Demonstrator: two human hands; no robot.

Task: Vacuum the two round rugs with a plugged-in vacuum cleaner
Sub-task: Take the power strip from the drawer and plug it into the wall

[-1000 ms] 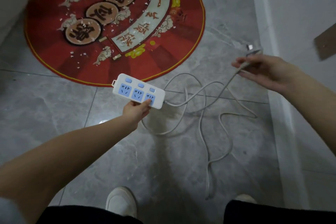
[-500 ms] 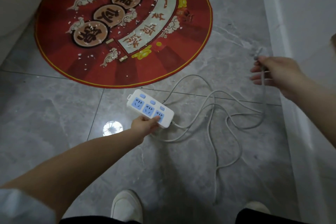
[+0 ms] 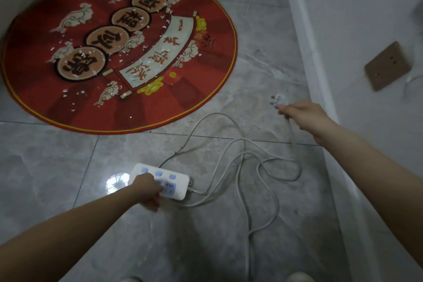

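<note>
Bare grey floor [image 3: 57,167] lies open at nine o'clock. The looped white cord [image 3: 258,167] clutters three o'clock; the round rug [image 3: 201,80] fills eleven o'clock.

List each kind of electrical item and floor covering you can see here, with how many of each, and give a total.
Round red rug: 1
White power strip: 1
Plug, held by the right hand: 1
Brown wall socket: 1
Total: 4

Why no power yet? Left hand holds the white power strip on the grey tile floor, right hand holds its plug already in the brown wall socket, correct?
Not quite. Head view: the right hand holds the white plug in the air, clear of the brown wall socket. The left hand does hold the white power strip on the grey tile floor.
</note>
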